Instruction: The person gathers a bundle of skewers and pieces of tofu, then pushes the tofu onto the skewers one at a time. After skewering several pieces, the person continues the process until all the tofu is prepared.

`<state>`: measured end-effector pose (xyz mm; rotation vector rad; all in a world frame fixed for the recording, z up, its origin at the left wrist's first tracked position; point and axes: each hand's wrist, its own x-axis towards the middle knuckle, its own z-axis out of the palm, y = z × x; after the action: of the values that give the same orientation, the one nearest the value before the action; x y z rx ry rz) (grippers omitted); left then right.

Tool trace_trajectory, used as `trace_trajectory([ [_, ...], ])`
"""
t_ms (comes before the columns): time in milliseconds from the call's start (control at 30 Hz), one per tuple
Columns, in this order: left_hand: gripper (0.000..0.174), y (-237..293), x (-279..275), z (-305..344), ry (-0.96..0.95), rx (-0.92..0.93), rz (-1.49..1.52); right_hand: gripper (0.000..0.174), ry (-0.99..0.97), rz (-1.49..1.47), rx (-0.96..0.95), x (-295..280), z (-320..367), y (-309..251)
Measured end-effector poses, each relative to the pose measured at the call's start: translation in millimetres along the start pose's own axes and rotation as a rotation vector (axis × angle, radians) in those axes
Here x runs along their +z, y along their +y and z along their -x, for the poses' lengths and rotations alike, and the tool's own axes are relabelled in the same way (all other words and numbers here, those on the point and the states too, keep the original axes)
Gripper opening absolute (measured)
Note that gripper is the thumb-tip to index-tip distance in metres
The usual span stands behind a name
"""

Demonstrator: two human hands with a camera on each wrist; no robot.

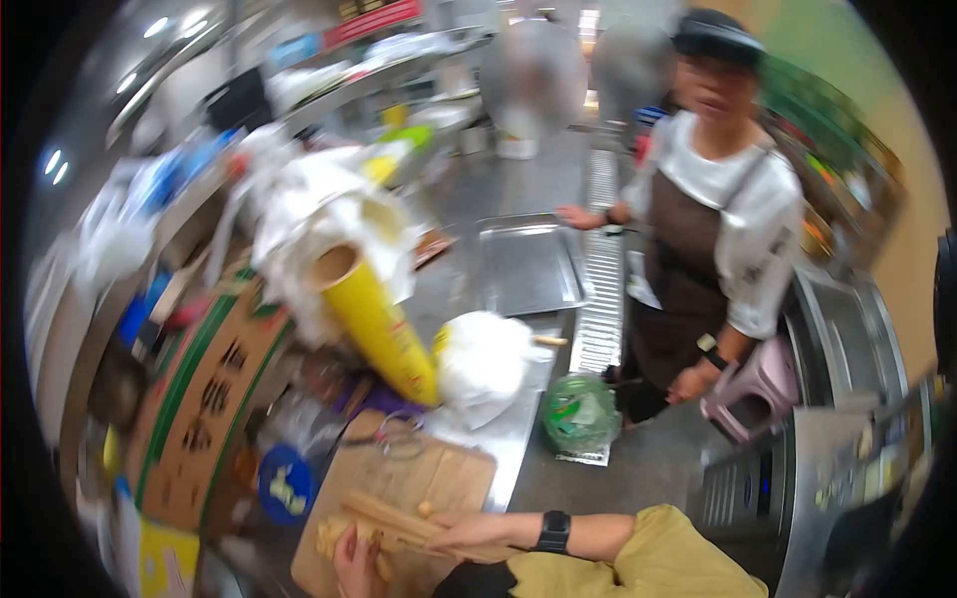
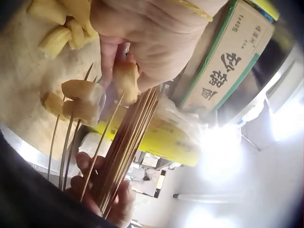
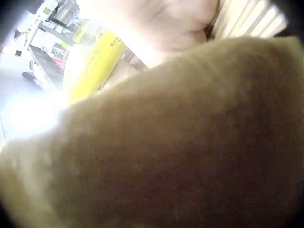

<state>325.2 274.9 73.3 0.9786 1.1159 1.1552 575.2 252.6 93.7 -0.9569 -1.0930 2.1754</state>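
Note:
My left hand (image 1: 356,563) pinches a pale yellow food chunk (image 2: 126,81) between thumb and fingers, at the tip of a thin wooden skewer (image 2: 105,132). A thick bundle of wooden skewers (image 2: 129,142) lies in the grip of my right hand (image 2: 118,202). Beside it, a few skewers carry yellow chunks (image 2: 81,90) near their pointed ends. More loose yellow chunks (image 2: 56,40) rest on the wooden cutting board (image 1: 439,473) close to my left hand. In the right wrist view a yellow-brown sleeve (image 3: 180,137) hides most of the right hand's work.
Scissors (image 1: 399,442) lie on the board's far side. Beyond stand a yellow roll (image 1: 384,324), a white plastic bag (image 1: 483,364) and a metal tray (image 1: 528,264). A cardboard box (image 1: 204,409) is at left, a green-lined bin (image 1: 580,411) at right. Another person (image 1: 713,209) stands across the counter.

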Motion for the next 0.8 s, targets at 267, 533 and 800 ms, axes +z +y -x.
trace_trajectory([
  [267, 0.03, 6, -35, 22, 0.13, -0.021, -0.209, 0.02, 0.002, -0.009, 0.089, 23, -1, -39],
  [533, 0.029, -19, -94, 6, 0.417, 0.178, -0.758, 0.023, 0.108, 0.032, 0.169, 26, 3, -45],
  [800, 0.032, 9, -79, -42, 0.143, 0.504, -1.2, 0.026, 0.197, 0.059, 0.155, 27, -5, -52],
])
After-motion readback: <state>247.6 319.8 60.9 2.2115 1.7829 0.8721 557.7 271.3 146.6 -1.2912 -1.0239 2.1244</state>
